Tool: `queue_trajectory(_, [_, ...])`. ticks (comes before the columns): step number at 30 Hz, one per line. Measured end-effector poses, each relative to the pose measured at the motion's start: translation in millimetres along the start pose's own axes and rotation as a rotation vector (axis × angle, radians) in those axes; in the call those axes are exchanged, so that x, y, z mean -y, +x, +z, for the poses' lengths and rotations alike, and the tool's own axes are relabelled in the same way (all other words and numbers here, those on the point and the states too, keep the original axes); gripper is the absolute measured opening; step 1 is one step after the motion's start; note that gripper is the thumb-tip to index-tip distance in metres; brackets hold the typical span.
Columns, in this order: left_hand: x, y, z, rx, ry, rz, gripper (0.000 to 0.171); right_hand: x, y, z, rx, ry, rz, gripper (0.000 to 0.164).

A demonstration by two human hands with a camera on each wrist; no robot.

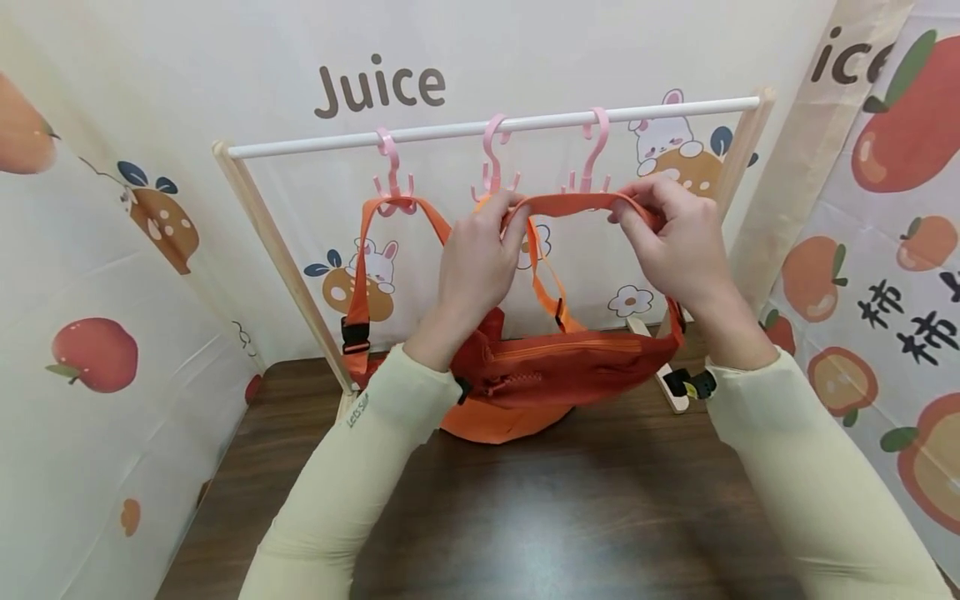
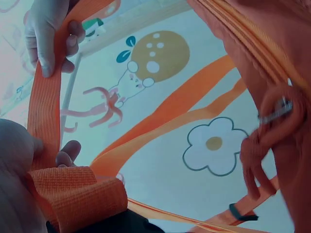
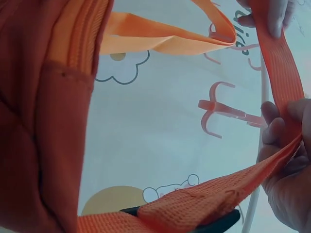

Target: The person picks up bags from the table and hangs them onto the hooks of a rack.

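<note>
A red-orange waist bag (image 1: 577, 367) hangs in the air below both hands, zip facing up. Its webbing strap (image 1: 566, 204) runs level between them, just below the hooks. My left hand (image 1: 480, 254) pinches the strap at its left part, in front of the middle pink hook (image 1: 492, 154). At the right part, my right hand (image 1: 678, 237) pinches it between thumb and fingers. The right pink hook (image 1: 592, 154) stands behind the strap, its prongs bare in the right wrist view. A cord-like zip pull (image 2: 277, 121) dangles from the bag in the left wrist view.
A white rod (image 1: 315, 143) on a wooden frame (image 1: 277, 258) carries the hooks. From the left pink hook (image 1: 392, 167) hangs an orange strap (image 1: 362, 258) with a black buckle (image 1: 356, 335). A lighter orange strap (image 3: 170, 41) loops over the middle hook. Below is a dark wooden table (image 1: 600, 500).
</note>
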State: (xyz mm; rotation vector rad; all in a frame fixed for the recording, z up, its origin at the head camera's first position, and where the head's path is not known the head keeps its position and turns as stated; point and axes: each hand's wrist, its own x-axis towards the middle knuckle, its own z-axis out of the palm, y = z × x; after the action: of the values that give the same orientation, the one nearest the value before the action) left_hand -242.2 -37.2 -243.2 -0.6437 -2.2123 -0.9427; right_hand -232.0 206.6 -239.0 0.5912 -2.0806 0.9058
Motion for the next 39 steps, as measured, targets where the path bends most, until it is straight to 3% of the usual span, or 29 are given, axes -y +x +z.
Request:
queue_trajectory(11, [-4.7,30.1,8.7,-0.003,0.174,-0.067,0.028,-8.3,18.4,7.9,-0.076,-0.072,-0.034,0.027])
queue_trajectory(20, [-11.6,46.0,22.3,-0.006,0.204,-0.118,0.027,-15.7,24.1,11.3,-0.085,-0.144,0.008,0.031])
queue_trajectory(30, [-15.7,56.4,37.4,0.003,0.304,-0.173,0.026,-22.3,21.4,15.9,-0.084,-0.167,0.048,0.035])
queue_trajectory(39, [-15.4,56.7,44.7,0.03,0.343,-0.166,0.026,-27.9,20.6,16.9,-0.085,-0.185,0.036,0.036])
